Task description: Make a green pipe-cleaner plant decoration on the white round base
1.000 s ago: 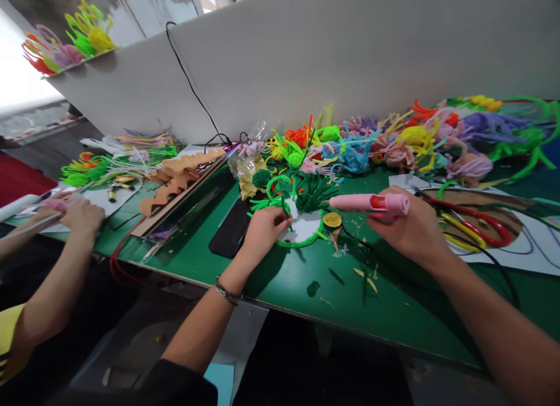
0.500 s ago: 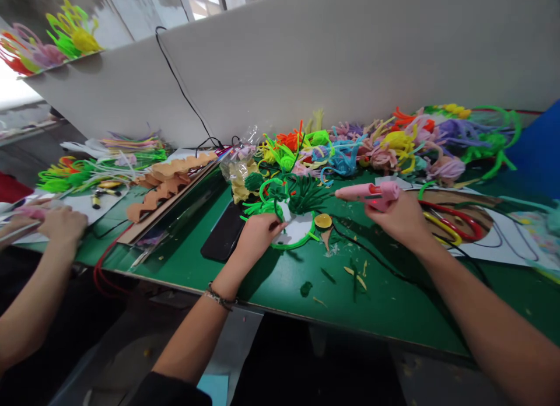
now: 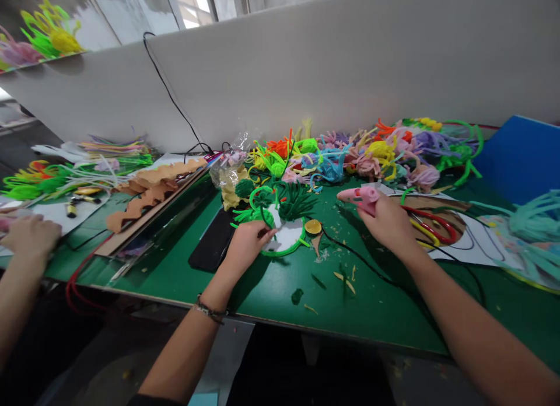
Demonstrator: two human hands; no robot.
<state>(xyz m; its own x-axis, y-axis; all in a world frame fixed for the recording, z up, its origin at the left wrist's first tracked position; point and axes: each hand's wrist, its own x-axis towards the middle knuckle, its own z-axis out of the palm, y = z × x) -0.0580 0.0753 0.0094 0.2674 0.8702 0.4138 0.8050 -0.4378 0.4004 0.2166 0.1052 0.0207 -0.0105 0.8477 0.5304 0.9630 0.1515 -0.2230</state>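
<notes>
My left hand [image 3: 249, 245] is closed in a pinch at the left side of a white disc [image 3: 289, 237] edged with bright green pipe cleaner. What its fingertips hold is too small to make out. Dark green pipe-cleaner strands [image 3: 300, 200] fan out at the disc's far side, with bright green loops beside them. My right hand [image 3: 389, 222] grips a pink hot glue gun [image 3: 361, 197], its nozzle pointing left, apart from the strands. Just right of the disc lies a small round yellow piece [image 3: 313, 227] on a tan cone-shaped piece.
A black phone [image 3: 212, 240] lies left of my left hand. Colourful pipe-cleaner bundles [image 3: 336, 161] line the back wall. Wavy brown card strips [image 3: 149, 199] stand left, near a co-worker's hand [image 3: 32, 237]. A black cord [image 3: 371, 257] crosses the green table; a blue panel [image 3: 518, 158] is right.
The view has swung slightly right, so the table shows further left. The glue gun has drawn a little to the right, away from the dark green strands. My left hand stays at the disc.
</notes>
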